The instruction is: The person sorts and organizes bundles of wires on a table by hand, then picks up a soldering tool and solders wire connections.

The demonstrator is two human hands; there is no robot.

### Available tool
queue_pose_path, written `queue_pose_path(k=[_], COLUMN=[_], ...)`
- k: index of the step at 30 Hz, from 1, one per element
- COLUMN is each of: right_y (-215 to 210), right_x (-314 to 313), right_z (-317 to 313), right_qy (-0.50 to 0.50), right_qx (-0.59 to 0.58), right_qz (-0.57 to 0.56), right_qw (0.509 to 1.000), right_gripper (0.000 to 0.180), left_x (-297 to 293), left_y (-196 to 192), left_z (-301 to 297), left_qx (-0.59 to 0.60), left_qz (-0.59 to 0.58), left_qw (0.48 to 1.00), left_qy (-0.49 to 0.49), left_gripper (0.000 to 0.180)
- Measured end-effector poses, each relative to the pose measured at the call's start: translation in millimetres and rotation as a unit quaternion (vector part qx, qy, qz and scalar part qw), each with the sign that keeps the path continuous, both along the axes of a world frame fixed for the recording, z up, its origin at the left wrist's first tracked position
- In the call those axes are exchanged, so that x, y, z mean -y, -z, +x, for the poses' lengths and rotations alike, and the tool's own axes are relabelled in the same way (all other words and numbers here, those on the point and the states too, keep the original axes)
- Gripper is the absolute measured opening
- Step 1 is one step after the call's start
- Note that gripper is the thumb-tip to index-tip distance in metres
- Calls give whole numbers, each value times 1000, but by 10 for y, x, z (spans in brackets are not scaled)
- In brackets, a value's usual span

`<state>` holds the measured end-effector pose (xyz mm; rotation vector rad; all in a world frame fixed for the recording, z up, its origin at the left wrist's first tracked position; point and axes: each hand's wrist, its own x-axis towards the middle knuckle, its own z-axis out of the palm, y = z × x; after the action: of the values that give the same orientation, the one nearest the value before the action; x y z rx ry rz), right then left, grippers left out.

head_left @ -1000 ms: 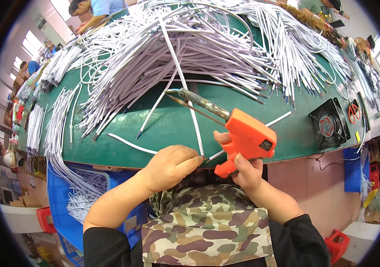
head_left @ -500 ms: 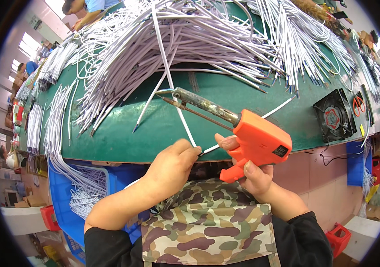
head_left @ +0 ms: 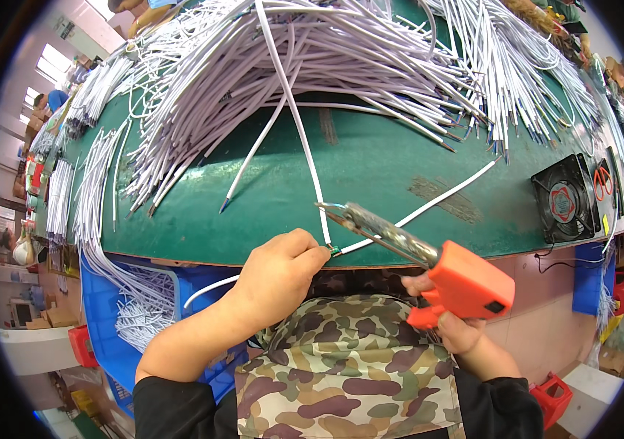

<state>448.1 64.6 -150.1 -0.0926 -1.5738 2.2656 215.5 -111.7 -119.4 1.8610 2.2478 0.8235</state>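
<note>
Closed at the near edge of the bench, my left hand (head_left: pixel 281 265) pinches a small green circuit board (head_left: pixel 335 250). One white cable (head_left: pixel 303 139) runs from the board up toward the far pile; another white cable (head_left: pixel 429 208) slants away to the right. My right hand (head_left: pixel 461 333) grips an orange soldering gun (head_left: pixel 470 281) by its handle, finger around the trigger. Its metal barrel points left, with the tip and thin feed tube just above the board, in front of the first cable. My left fingers partly hide the board.
A large pile of white cables (head_left: pixel 253 102) covers the far side of the green bench (head_left: pixel 378 164). At the right stand a black fan (head_left: pixel 562 201) and orange-handled scissors (head_left: pixel 602 181). Below left, a blue crate (head_left: pixel 100 307) holds more cables. A person (head_left: pixel 152 13) sits across the bench.
The soldering gun has moved right and toward me, its tip dropping down from higher along the cable. More of the green board shows beside my left fingers, which stay in nearly the same place.
</note>
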Motion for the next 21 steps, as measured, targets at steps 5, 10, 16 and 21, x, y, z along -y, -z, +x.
queue_pose_path(k=[5, 10, 16, 21], right_y=[51, 38, 146, 188], right_x=[-98, -141, -113, -99], right_z=[334, 357, 366, 365], right_qy=[45, 59, 39, 34], right_qx=[91, 19, 17, 25], right_qz=[259, 415, 432, 445], right_qw=[960, 908, 901, 895], right_gripper=[34, 50, 64, 65], left_x=[18, 9, 11, 9], left_y=[48, 58, 64, 73], left_z=[32, 70, 92, 102], left_qx=[-26, -59, -78, -76], left_qz=[11, 19, 26, 20], left_qw=[1000, 998, 997, 997], left_qy=[0, -2, 0, -6], left_gripper=[26, 27, 28, 29])
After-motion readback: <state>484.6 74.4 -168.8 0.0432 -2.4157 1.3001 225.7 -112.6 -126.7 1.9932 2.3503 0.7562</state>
